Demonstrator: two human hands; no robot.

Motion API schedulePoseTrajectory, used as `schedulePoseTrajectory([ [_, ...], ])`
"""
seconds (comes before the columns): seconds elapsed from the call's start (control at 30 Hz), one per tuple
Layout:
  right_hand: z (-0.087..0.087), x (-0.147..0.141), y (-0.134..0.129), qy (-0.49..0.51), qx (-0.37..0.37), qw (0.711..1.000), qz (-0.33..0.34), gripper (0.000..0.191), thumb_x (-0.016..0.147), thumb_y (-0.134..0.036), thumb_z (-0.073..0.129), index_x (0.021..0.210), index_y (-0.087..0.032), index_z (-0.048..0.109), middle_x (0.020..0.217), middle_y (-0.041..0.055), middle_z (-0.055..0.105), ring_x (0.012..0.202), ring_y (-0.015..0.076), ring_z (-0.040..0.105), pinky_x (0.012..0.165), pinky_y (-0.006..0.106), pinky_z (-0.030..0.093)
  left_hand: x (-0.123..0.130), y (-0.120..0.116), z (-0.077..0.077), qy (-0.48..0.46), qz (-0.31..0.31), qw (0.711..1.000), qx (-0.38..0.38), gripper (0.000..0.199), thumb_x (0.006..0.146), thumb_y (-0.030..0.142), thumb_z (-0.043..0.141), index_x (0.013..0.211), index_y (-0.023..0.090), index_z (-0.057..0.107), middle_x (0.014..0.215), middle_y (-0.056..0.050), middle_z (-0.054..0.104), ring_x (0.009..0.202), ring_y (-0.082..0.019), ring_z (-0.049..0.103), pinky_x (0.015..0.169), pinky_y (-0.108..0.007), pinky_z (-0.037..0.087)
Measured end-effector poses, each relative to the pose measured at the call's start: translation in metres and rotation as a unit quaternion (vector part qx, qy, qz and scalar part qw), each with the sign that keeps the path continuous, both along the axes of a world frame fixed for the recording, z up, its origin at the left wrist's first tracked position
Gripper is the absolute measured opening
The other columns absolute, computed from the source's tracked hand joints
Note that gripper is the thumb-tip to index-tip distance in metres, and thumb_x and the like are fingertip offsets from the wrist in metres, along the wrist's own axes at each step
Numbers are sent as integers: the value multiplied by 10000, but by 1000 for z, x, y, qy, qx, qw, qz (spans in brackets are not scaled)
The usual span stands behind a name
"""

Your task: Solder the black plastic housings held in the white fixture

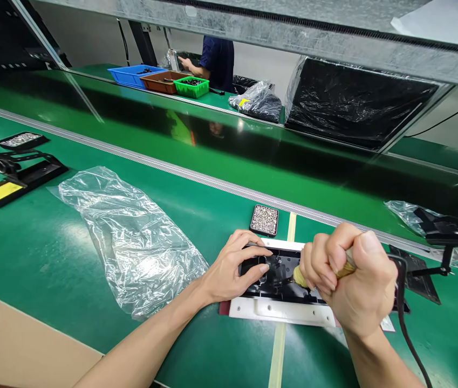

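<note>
Black plastic housing lies in a white fixture on a green workbench, directly in front of a worker and between the worker's two bare hands. The right hand is clenched around a yellow-handled tool, its dark shaft slanting down into the housing; the exact contact of its tip is too dark to make out. The left hand lies over the housing's left end, thumb and forefinger apart; whether they pinch a part there cannot be told. A black cord hangs by the right wrist.

Just beyond the fixture stands a small black tray full of tiny metallic pieces, beside a pale tape strip that runs beneath the work. A crumpled clear plastic bag spreads near the left forearm. Farther left sit a black bracket and a second tray, likewise filled; at far right, a black stand.

Across a metal rail, blue, brown and green bins line the opposite bench, near a co-worker in dark blue and a plastic-wrapped black panel.
</note>
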State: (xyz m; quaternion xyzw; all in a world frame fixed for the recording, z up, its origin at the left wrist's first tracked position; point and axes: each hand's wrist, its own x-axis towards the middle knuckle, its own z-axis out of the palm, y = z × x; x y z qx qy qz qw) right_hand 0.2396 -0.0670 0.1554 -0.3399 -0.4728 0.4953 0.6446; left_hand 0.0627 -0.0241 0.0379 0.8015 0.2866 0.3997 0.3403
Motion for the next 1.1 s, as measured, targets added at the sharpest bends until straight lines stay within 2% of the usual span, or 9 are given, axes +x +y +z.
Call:
schedulePoseTrajectory([
  [0.37,3,0,0,3,-10,1000,-23,481,919,-488,593,566,-193,452,422,-46,336,375,87,284,348,203,286,9,6,-3,-10,-1,1000,13,226,1000,303,629,1193,218,709,1194,-100,594,1183,-282,501,1057,-478,416],
  [1.1,5,0,5,9,-19,999,-37,502,877,-498,633,540,-186,429,396,-49,309,359,78,265,340,184,281,17,6,-3,-24,6,1000,11,217,993,309,645,1177,224,721,1182,-88,604,1162,-282,508,1035,-468,413],
])
